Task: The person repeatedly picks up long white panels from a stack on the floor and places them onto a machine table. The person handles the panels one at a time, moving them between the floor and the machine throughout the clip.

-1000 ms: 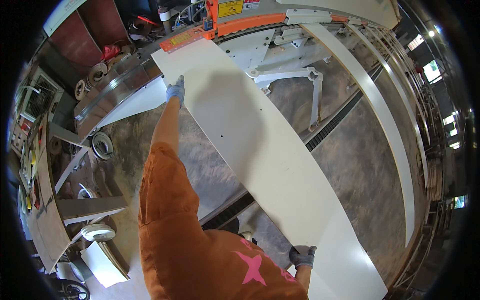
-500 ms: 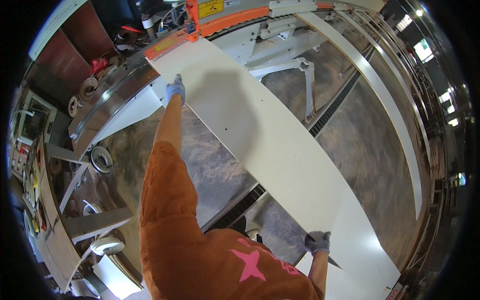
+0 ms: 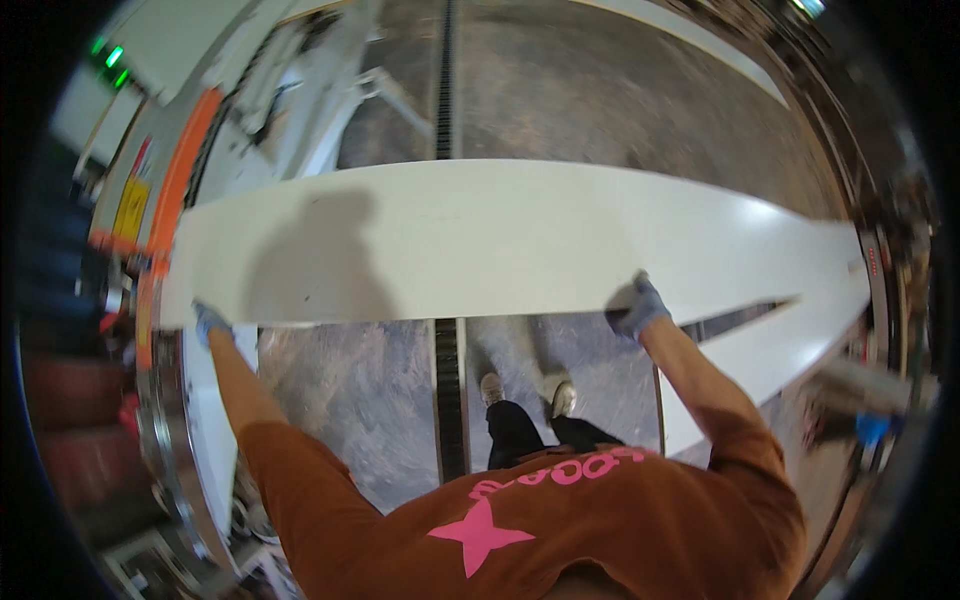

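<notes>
A long white board (image 3: 500, 240) lies crossways in front of me, with my shadow on its left half. At its near left corner, my gloved left hand (image 3: 210, 322) grips the edge, fingers on the top face. Farther right, my gloved right hand (image 3: 640, 310) is closed around the same near edge, its thumb side up on the board. The undersides of both hands' grips are hidden by the board and gloves. Just right of my right hand, a narrow dark gap (image 3: 740, 320) separates the board from another white surface (image 3: 780, 365).
An orange machine rail (image 3: 185, 170) stands at the board's left end. A dark slotted track (image 3: 452, 400) runs across the floor below the board, beside my shoes (image 3: 563, 399). A white strip (image 3: 700, 40) lies beyond. Dark red panels (image 3: 65, 410) are at far left.
My view has swung round, so the board now runs crossways instead of slanting from upper left to lower right. Both hands stay on its near edge.
</notes>
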Demonstrator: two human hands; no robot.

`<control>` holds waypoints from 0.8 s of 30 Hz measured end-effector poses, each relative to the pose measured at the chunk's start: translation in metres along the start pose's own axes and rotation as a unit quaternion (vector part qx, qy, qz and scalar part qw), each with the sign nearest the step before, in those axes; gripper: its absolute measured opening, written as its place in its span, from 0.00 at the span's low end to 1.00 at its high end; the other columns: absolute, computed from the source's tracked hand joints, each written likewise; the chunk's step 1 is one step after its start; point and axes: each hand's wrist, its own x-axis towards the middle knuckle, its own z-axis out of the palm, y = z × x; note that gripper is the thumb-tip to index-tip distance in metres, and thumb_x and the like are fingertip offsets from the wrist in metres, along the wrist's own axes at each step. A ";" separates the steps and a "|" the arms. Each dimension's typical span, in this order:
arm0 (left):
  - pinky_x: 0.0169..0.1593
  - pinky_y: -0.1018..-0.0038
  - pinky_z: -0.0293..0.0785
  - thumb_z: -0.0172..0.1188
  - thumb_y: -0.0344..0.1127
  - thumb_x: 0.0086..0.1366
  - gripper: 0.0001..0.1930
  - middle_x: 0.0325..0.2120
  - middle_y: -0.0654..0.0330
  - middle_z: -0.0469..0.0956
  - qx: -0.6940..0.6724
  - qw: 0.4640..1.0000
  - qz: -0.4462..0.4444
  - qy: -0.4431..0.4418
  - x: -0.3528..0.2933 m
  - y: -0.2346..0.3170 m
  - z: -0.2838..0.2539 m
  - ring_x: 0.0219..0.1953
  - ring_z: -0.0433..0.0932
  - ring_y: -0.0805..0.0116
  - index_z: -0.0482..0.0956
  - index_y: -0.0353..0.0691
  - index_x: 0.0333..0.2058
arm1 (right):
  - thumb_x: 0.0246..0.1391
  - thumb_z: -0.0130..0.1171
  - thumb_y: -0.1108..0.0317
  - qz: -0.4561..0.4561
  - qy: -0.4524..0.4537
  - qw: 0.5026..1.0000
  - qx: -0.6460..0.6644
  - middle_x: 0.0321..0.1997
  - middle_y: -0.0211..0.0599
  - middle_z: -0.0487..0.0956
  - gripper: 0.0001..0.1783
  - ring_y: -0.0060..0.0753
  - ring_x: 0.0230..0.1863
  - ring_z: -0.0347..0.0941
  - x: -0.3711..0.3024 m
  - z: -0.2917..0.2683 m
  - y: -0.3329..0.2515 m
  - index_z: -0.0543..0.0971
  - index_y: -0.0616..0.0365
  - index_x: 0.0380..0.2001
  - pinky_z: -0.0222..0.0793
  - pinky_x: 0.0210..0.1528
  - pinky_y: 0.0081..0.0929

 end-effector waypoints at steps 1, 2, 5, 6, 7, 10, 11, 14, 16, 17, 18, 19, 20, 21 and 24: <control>0.59 0.55 0.38 0.29 0.53 0.62 0.28 0.58 0.62 0.51 0.092 0.996 0.013 0.011 -0.008 -0.003 -0.002 0.60 0.48 0.64 0.53 0.44 0.57 | 0.51 0.45 0.47 -0.007 -0.008 1.000 0.009 0.35 0.29 0.75 0.19 0.31 0.36 0.71 0.003 0.003 0.001 0.71 0.51 0.34 0.68 0.42 0.28; 0.57 0.55 0.40 0.30 0.54 0.61 0.28 0.57 0.63 0.51 0.187 0.982 0.024 0.030 -0.014 -0.003 -0.007 0.59 0.49 0.64 0.53 0.45 0.56 | 0.51 0.45 0.48 0.009 -0.038 0.999 0.017 0.37 0.29 0.74 0.19 0.31 0.37 0.70 0.021 0.001 -0.006 0.71 0.52 0.35 0.67 0.42 0.27; 0.49 0.62 0.53 0.36 0.56 0.59 0.27 0.49 0.65 0.60 0.666 0.745 -0.008 0.040 -0.043 0.012 -0.052 0.50 0.58 0.66 0.60 0.46 0.52 | 0.48 0.51 0.50 -0.036 -0.026 0.999 0.014 0.36 0.33 0.72 0.16 0.32 0.37 0.68 0.031 0.016 -0.010 0.71 0.48 0.34 0.67 0.40 0.32; 0.45 0.65 0.59 0.39 0.57 0.58 0.27 0.46 0.65 0.64 0.813 0.581 -0.035 0.025 -0.054 0.014 -0.067 0.46 0.63 0.68 0.63 0.46 0.49 | 0.46 0.55 0.53 -0.037 -0.013 0.999 0.029 0.37 0.34 0.72 0.15 0.35 0.37 0.68 0.035 0.019 -0.012 0.71 0.49 0.33 0.67 0.39 0.36; 0.42 0.69 0.65 0.42 0.58 0.57 0.26 0.43 0.65 0.69 0.919 0.390 -0.064 0.001 -0.065 0.016 -0.078 0.42 0.67 0.69 0.66 0.46 0.47 | 0.45 0.57 0.56 -0.037 -0.041 0.998 0.018 0.37 0.35 0.71 0.15 0.36 0.37 0.68 0.037 0.018 -0.014 0.71 0.49 0.34 0.66 0.38 0.35; 0.44 0.72 0.68 0.47 0.59 0.55 0.28 0.44 0.63 0.69 0.993 0.106 -0.022 -0.036 -0.122 0.051 -0.141 0.43 0.69 0.67 0.66 0.45 0.48 | 0.46 0.55 0.55 -0.052 -0.105 0.987 -0.107 0.36 0.29 0.71 0.18 0.29 0.37 0.66 0.025 -0.007 -0.022 0.68 0.48 0.40 0.64 0.44 0.37; 0.47 0.72 0.65 0.45 0.57 0.57 0.28 0.46 0.61 0.68 0.992 0.047 -0.010 -0.120 -0.212 0.056 -0.204 0.47 0.66 0.65 0.61 0.45 0.51 | 0.46 0.55 0.54 -0.091 -0.073 0.987 -0.113 0.36 0.29 0.70 0.18 0.28 0.37 0.66 0.027 -0.032 -0.028 0.69 0.47 0.40 0.63 0.45 0.37; 0.53 0.73 0.59 0.42 0.35 0.60 0.20 0.48 0.55 0.63 0.856 -0.233 -0.225 -0.403 -0.286 0.143 -0.248 0.50 0.63 0.66 0.59 0.36 0.51 | 0.47 0.52 0.54 -0.149 0.051 0.975 -0.159 0.40 0.27 0.70 0.18 0.26 0.40 0.65 0.027 -0.093 -0.036 0.69 0.43 0.42 0.61 0.46 0.33; 0.52 0.73 0.59 0.47 0.32 0.57 0.20 0.46 0.54 0.63 0.795 -0.306 -0.411 -0.326 -0.377 0.161 -0.307 0.49 0.63 0.66 0.61 0.33 0.49 | 0.48 0.51 0.54 -0.123 0.130 0.973 -0.145 0.41 0.28 0.70 0.17 0.28 0.41 0.66 0.060 -0.138 -0.040 0.69 0.43 0.42 0.61 0.47 0.32; 0.50 0.73 0.60 0.51 0.35 0.55 0.21 0.43 0.55 0.64 0.793 -0.317 -0.488 -0.181 -0.422 0.166 -0.336 0.46 0.63 0.66 0.63 0.33 0.47 | 0.48 0.51 0.54 -0.109 0.123 0.979 -0.122 0.41 0.30 0.71 0.18 0.29 0.40 0.66 0.082 -0.155 -0.040 0.69 0.45 0.42 0.61 0.45 0.33; 0.53 0.72 0.58 0.55 0.37 0.54 0.27 0.47 0.54 0.63 0.750 -0.322 -0.551 -0.174 -0.416 0.213 -0.345 0.49 0.62 0.63 0.59 0.32 0.50 | 0.48 0.51 0.54 -0.100 0.113 0.983 -0.100 0.41 0.32 0.71 0.18 0.31 0.40 0.67 0.101 -0.167 -0.042 0.70 0.47 0.41 0.62 0.43 0.34; 0.52 0.71 0.58 0.56 0.39 0.53 0.29 0.47 0.53 0.63 0.750 -0.331 -0.550 -0.162 -0.412 0.248 -0.360 0.49 0.62 0.63 0.59 0.33 0.51 | 0.47 0.52 0.54 -0.096 0.109 0.986 -0.076 0.41 0.34 0.72 0.18 0.33 0.39 0.67 0.119 -0.181 -0.048 0.70 0.48 0.41 0.63 0.42 0.35; 0.52 0.71 0.59 0.58 0.40 0.52 0.30 0.48 0.53 0.62 0.748 -0.340 -0.550 -0.148 -0.410 0.281 -0.376 0.49 0.62 0.63 0.58 0.33 0.51 | 0.47 0.52 0.53 -0.093 0.107 0.989 -0.051 0.40 0.36 0.72 0.19 0.34 0.38 0.68 0.133 -0.192 -0.057 0.70 0.50 0.40 0.63 0.40 0.36; 0.51 0.71 0.59 0.59 0.41 0.51 0.32 0.48 0.53 0.62 0.744 -0.352 -0.552 -0.131 -0.408 0.311 -0.391 0.49 0.62 0.63 0.58 0.34 0.51 | 0.47 0.52 0.53 -0.089 0.107 0.990 -0.024 0.40 0.38 0.73 0.19 0.36 0.38 0.68 0.139 -0.200 -0.063 0.71 0.52 0.40 0.64 0.38 0.37; 0.47 0.70 0.63 0.59 0.44 0.51 0.35 0.49 0.53 0.61 0.792 -0.337 -0.508 0.009 -0.408 0.366 -0.442 0.50 0.61 0.62 0.54 0.35 0.53 | 0.39 0.60 0.58 -0.081 0.219 0.972 -0.041 0.28 0.39 0.75 0.15 0.36 0.25 0.70 0.142 -0.182 -0.062 0.75 0.56 0.29 0.66 0.22 0.37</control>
